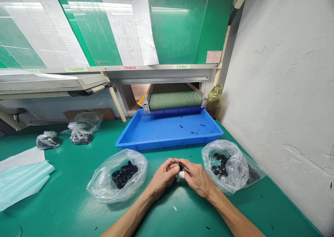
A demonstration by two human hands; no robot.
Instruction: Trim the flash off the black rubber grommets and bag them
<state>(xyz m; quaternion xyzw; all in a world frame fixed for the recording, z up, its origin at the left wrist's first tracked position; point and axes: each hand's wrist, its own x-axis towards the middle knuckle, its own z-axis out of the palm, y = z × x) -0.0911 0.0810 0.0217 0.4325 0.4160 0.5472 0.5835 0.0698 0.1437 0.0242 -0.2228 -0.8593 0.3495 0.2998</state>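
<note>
My left hand [165,176] and my right hand [197,177] meet over the table in front of the blue tray. The left fingers pinch a small dark part [180,166], mostly hidden by the fingertips. Between the right thumb and fingers is a thin metal tool [175,160], its far end crossing above the left fingertips. A white piece [181,174] shows at the right fingertips; whether it is a finger cover I cannot tell. Left of my hands, an open clear bag [97,184] holds many small black pieces [124,174]. On the right, another clear bag [236,167] contains round black parts [215,170].
Behind the hands lies a blue tray [156,129] with scattered black bits, below a green conveyor belt [174,96]. A bottle [215,99] stands by the wall. Two smaller bags [48,139] and light-blue sheets [23,181] lie at the left on the green table [161,216].
</note>
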